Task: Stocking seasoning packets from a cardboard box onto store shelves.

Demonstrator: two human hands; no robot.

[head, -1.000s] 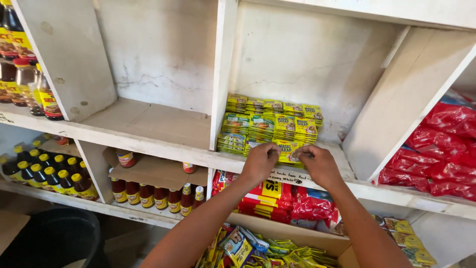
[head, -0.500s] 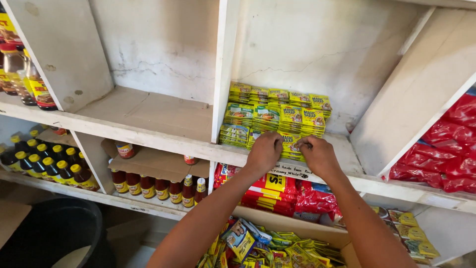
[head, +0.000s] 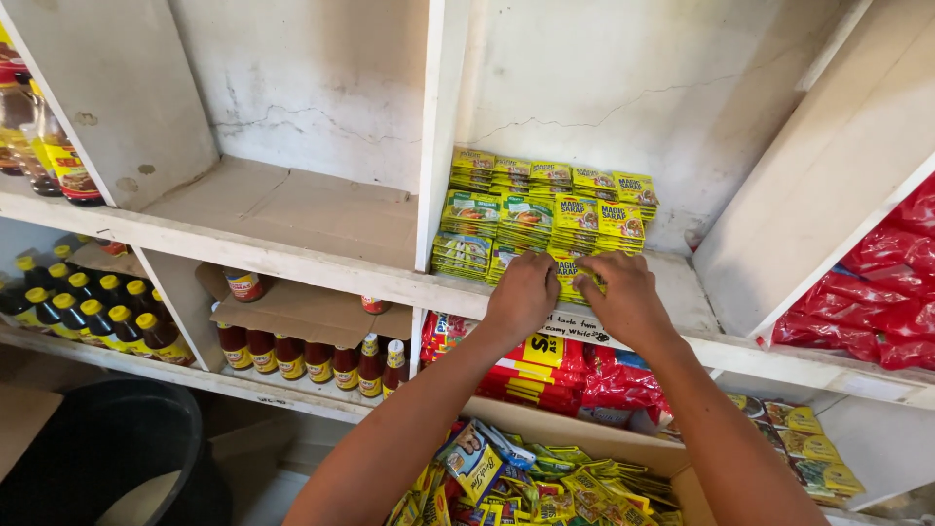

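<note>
Rows of small yellow and green sachets (head: 545, 209) lie stacked in the middle compartment of a white wooden shelf (head: 321, 273). My left hand (head: 523, 295) and my right hand (head: 626, 297) rest side by side at the shelf's front edge, fingers curled on the front stack of sachets (head: 568, 271). Both hands press on that stack from either side. The sachets under my palms are mostly hidden.
An open cardboard box of mixed yellow packets (head: 526, 482) sits below my arms. Red packets (head: 584, 375) fill the shelf underneath, red bags (head: 877, 292) the right compartment. Dark sauce bottles (head: 88, 312) and red-capped bottles (head: 312, 360) stand at lower left, a black bin (head: 97, 448) on the floor.
Both hands have stayed on the front sachet stack, drawing slightly closer together. The view has shifted a little so the shelf sits lower and more to the right.
</note>
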